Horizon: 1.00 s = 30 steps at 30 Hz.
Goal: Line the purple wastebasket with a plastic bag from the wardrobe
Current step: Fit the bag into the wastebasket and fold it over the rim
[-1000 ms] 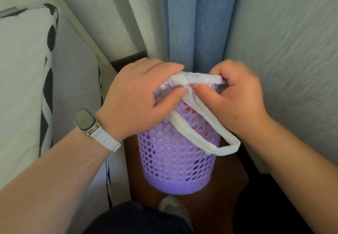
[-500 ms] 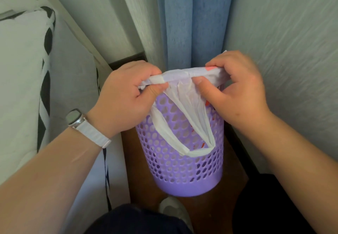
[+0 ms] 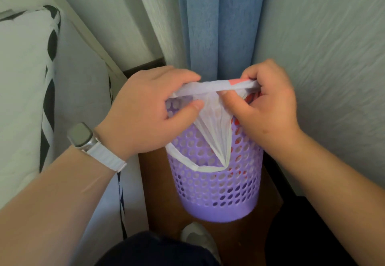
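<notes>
The purple wastebasket (image 3: pixel 216 186), perforated with round holes, stands on the brown floor in a corner. A white plastic bag (image 3: pixel 212 126) with red print sits in it, its edge stretched flat across the top and a handle loop hanging down the near side. My left hand (image 3: pixel 150 111) pinches the bag's edge at the basket's left rim. On the right rim, my right hand (image 3: pixel 264 107) grips the same edge, thumb pressed on the plastic. The inside of the basket is hidden.
A blue curtain (image 3: pixel 218 26) hangs right behind the basket, with textured walls (image 3: pixel 325 57) on both sides. A white bed with black-patterned bedding (image 3: pixel 25 99) lies close on the left. My shoe (image 3: pixel 198 238) rests on the wooden floor just in front of the basket.
My hands have moved apart along the rim, spreading the bag's edge wider over the basket's mouth. The handle loop hangs lower against the side.
</notes>
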Each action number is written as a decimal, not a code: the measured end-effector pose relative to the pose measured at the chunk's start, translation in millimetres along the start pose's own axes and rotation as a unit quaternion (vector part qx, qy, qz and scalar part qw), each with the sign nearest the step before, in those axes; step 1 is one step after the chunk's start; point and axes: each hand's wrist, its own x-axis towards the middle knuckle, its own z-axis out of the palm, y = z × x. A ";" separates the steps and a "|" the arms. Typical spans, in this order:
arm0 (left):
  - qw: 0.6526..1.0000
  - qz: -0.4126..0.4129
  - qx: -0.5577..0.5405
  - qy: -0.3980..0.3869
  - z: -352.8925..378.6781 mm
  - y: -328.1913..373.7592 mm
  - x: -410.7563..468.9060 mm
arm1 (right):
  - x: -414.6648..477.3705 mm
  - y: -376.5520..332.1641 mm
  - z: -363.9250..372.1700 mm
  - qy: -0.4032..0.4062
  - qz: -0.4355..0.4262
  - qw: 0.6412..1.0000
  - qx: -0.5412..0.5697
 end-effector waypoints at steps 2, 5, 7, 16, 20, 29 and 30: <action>0.998 0.032 0.053 -0.014 6.0 6.0 1.4 | 0.1 -2.1 1.1 0.002 -0.030 0.999 -0.015; 0.994 0.046 0.093 -0.036 15.5 12.0 0.4 | -2.8 -6.2 5.9 -0.001 -0.058 0.998 -0.023; 0.994 0.042 0.087 -0.041 17.6 10.0 -0.4 | -4.8 -7.6 8.9 -0.012 -0.061 0.998 -0.020; 0.999 -0.024 -0.030 -0.018 8.9 -12.2 -2.2 | 10.0 5.8 -7.1 -0.083 -0.096 0.992 0.010; 0.998 0.007 -0.035 -0.044 8.6 -12.0 -2.5 | 17.0 7.3 -15.0 -0.155 -0.051 0.985 0.061; 0.999 -0.018 -0.019 -0.020 5.4 -20.7 -3.7 | 11.9 6.5 -7.4 -0.178 -0.013 0.979 0.104; 0.999 -0.024 -0.021 -0.017 6.0 -20.2 -3.9 | 11.0 6.5 -6.2 -0.164 -0.011 0.981 0.106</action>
